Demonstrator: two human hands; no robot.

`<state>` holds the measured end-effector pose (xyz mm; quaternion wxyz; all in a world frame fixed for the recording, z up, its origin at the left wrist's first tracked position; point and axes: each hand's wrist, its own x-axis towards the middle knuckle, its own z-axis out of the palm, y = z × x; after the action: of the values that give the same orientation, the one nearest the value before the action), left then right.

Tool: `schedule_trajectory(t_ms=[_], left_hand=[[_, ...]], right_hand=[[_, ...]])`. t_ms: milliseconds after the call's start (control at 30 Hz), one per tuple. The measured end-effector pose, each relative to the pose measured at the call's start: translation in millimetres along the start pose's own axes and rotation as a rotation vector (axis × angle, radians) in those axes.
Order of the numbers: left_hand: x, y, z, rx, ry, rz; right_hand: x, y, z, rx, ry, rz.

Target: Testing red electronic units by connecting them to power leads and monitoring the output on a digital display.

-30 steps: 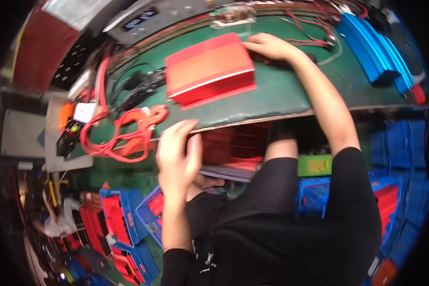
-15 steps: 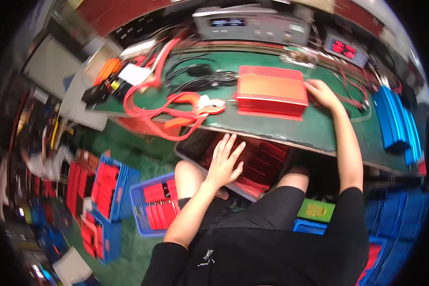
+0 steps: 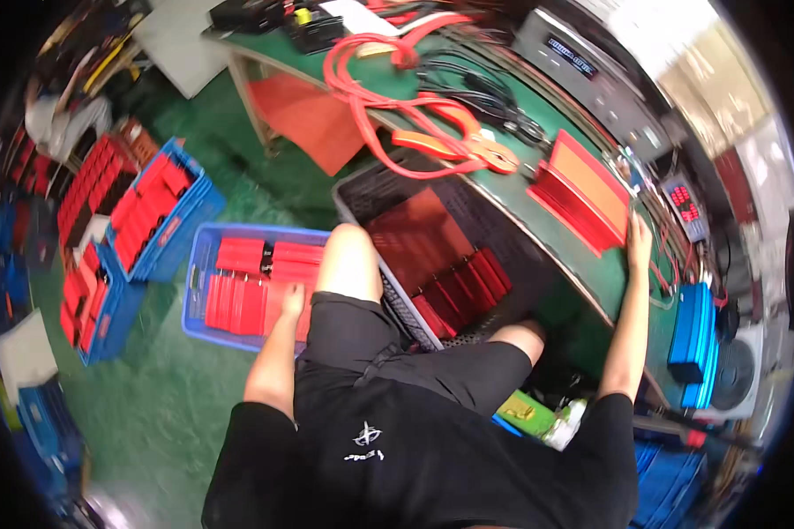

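Note:
A red finned metal case [image 3: 582,189] lies on the green workbench [image 3: 538,257]. My right hand [image 3: 640,240] is at the case's right end, fingers stretched out along that end and not wrapped round it. My left hand [image 3: 293,301] is low over the blue basket [image 3: 196,280] on the floor by my left leg. Several red cases [image 3: 236,304] with black parts lie in that basket. The left hand's fingers are not clearly visible, so any hold on a case cannot be made out. Red cables with large orange-handled clamps [image 3: 498,157] rest beside the case on the bench.
A dark crate [image 3: 362,189] with several red cases stands between my legs and the bench. More blue crates [image 3: 185,216] of red parts stand at the left. A grey instrument [image 3: 582,66], a small red-digit meter [image 3: 686,207] and blue cases [image 3: 692,339] line the bench.
My view has turned left and down. My left hand has moved from above the dark crate to the blue basket on the left. My right hand stays at the red case's end.

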<state>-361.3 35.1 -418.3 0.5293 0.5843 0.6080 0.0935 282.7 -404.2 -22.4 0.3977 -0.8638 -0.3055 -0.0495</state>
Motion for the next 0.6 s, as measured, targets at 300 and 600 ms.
schedule_trajectory(t_ms=[300, 600], left_hand=[[-94, -92, -9, 0.517, -0.045, -0.117], [-2, -161, -149, 0.441, 0.420, -0.156]], right_hand=[[-170, -47, -61, -0.329, 0.514, -0.125], [-240, 21, 7, 1.468, 0.643, 0.989]])
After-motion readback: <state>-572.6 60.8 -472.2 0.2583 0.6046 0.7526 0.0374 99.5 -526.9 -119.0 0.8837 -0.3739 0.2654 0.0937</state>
